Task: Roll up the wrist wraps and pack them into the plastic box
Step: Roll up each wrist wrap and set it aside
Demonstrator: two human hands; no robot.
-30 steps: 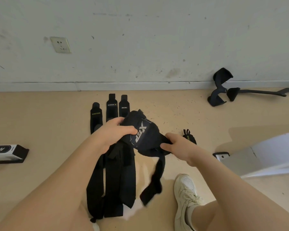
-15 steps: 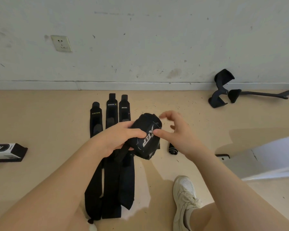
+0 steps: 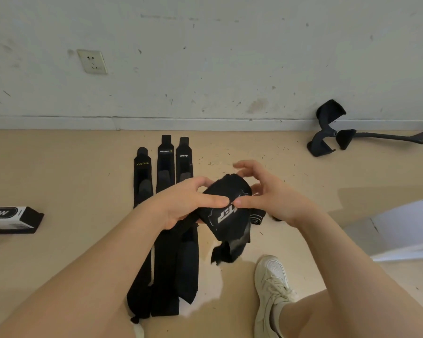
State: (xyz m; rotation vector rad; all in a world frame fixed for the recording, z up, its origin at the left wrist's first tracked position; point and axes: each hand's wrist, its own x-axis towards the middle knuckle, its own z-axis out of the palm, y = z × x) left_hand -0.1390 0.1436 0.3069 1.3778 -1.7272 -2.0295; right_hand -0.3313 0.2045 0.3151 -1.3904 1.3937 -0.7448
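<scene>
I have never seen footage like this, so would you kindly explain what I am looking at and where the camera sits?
There is no machine here: a person wears one wide-angle camera on the head, looking forward and down at their own bare arms. The left hand grips a black wrist wrap that is partly rolled, with a loose tail hanging below; the right hand pinches it with thumb and forefinger, the other fingers spread. On the beige floor three more flat wraps lie side by side, reaching toward the wall. A small rolled wrap lies just behind the right hand. A black-and-white carton sits at the left, a black folded frame by the wall, and the person's white shoe below.
</scene>
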